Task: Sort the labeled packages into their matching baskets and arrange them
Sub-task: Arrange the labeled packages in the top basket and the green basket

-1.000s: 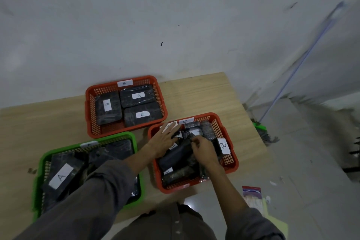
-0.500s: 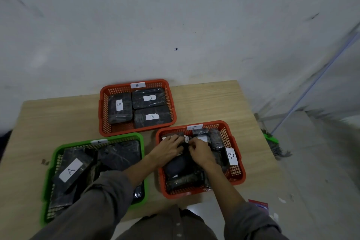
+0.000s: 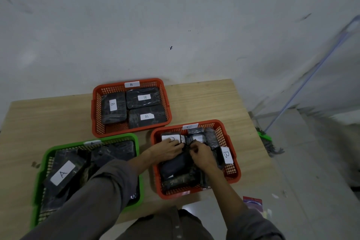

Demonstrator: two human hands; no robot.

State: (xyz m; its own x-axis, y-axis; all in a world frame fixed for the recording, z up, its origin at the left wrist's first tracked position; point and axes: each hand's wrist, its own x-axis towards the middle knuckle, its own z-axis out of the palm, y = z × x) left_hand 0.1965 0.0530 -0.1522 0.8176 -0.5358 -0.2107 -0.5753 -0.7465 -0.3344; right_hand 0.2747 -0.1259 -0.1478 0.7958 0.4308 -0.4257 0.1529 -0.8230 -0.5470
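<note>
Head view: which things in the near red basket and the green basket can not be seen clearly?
- Near red basket: both hands cover the middle packages; what the left hand and right hand grip is unclear.
- Its rim label: too small and blurred to read surely.
- Green basket: the left sleeve hides its near right part; its rim label is blurred.

Three baskets on a desk [image 3: 204, 101], both hands in the right-hand one.

The B basket [image 3: 95, 115] sits at the centre of the frame, nearest the wall, with three B packages [image 3: 145, 97] lying flat in it. Below it to the left is the A basket [image 3: 39, 185], holding piled packages, an A package [image 3: 64, 174] on top. Lower right of the B basket is the C basket [image 3: 234, 169]; a package marked B [image 3: 226, 155] leans at its right wall. The left hand [image 3: 167, 151] and right hand [image 3: 202, 155] meet over its contents.
</note>
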